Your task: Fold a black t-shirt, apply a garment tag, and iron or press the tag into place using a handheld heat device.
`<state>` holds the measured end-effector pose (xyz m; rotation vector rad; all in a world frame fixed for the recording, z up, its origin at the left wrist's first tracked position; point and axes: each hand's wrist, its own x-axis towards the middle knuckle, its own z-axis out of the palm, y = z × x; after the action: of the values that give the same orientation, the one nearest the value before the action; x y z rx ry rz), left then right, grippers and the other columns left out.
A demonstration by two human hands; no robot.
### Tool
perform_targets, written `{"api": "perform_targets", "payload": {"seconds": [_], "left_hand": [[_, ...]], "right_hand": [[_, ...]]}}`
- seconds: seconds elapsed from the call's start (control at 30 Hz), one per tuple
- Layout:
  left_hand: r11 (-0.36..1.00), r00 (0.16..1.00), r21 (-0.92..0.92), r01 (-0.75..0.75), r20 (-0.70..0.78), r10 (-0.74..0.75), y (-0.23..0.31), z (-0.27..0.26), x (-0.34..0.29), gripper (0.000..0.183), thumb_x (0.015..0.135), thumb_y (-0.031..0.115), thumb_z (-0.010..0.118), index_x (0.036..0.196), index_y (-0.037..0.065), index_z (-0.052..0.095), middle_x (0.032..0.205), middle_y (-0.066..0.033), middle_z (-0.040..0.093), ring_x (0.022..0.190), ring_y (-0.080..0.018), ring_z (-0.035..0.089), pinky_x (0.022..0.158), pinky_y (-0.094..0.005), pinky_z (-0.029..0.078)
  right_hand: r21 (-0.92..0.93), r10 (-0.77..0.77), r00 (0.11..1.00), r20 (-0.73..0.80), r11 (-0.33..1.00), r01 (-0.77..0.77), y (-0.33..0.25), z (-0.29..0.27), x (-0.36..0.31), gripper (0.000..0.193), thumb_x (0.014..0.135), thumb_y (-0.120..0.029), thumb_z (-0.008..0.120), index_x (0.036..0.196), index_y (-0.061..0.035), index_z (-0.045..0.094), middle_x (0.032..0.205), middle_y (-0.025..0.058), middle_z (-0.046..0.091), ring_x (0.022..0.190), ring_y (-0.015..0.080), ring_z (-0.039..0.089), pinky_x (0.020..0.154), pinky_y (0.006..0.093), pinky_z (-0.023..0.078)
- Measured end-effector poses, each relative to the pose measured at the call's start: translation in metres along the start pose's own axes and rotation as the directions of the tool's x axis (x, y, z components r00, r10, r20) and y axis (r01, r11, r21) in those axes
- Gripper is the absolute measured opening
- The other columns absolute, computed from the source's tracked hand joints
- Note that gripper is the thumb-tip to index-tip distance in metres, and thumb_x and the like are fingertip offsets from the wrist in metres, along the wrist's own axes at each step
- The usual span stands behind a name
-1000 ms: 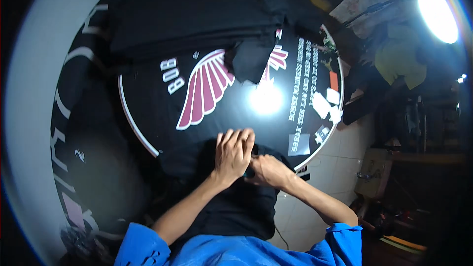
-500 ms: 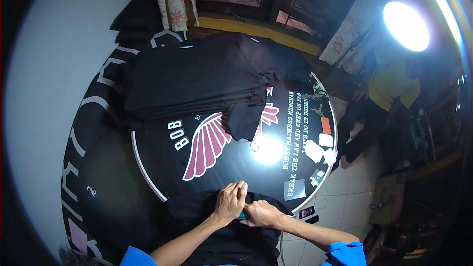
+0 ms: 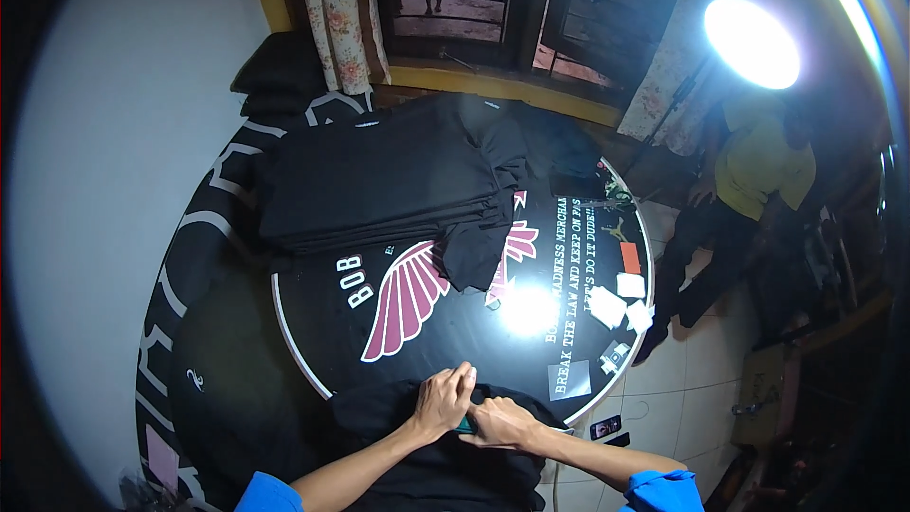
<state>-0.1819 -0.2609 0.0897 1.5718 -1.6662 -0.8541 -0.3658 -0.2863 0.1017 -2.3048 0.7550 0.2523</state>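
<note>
Black cloth (image 3: pixel 427 469), apparently a garment, lies bunched over the near edge of the round table, under both my hands. My left hand (image 3: pixel 444 400) is closed above it, with fingers and thumb pressed together toward the table. Right beside it, my right hand (image 3: pixel 502 423) is curled shut, its knuckles almost touching the left. A small teal-green thing (image 3: pixel 464 426) shows between the hands, at the right hand's fingers; its kind is hidden. What the left fingertips hold is hidden too.
A stack of folded black shirts (image 3: pixel 379 175) covers the table's far half. White paper pieces (image 3: pixel 607 306), an orange card (image 3: pixel 629 257) and a clear square (image 3: pixel 570 379) lie along the right edge. A phone (image 3: pixel 606 428) is beyond it. A lit lamp (image 3: pixel 752 43) and a person in yellow (image 3: pixel 763 166) are at right.
The view has shifted a little, so the table and shirts sit lower and further right. My hands stay closed together at the cloth. More of the person in yellow shows.
</note>
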Motion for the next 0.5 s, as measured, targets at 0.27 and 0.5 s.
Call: {"api": "perform_targets", "payload": {"seconds": [0.27,0.5], "left_hand": [[0.999,0.998,0.004,-0.043,-0.044,0.043,0.000,0.002,-0.004,0.036,0.117,0.032,0.049,0.106,0.001,0.063,0.087,-0.0257,0.070,0.085,-0.0483,0.070,0.075,-0.0575,0.055],[0.997,0.996,-0.005,-0.071,-0.045,0.071,0.002,0.001,-0.005,0.038,0.117,0.036,0.047,0.105,0.003,0.062,0.080,-0.0230,0.066,0.080,-0.0461,0.069,0.072,-0.0562,0.054]], "right_hand": [[-0.001,-0.010,0.998,-0.061,1.000,0.010,-0.006,0.002,-0.003,0.078,0.106,-0.071,0.062,0.114,0.0064,0.068,0.083,0.0272,0.075,0.073,0.0514,0.074,0.069,0.0579,0.063],[0.027,-0.040,0.994,-0.097,0.999,0.043,-0.013,0.006,-0.009,0.070,0.111,-0.063,0.058,0.136,0.0014,0.062,0.135,0.0282,0.065,0.091,0.0481,0.077,0.076,0.0562,0.066]]}}
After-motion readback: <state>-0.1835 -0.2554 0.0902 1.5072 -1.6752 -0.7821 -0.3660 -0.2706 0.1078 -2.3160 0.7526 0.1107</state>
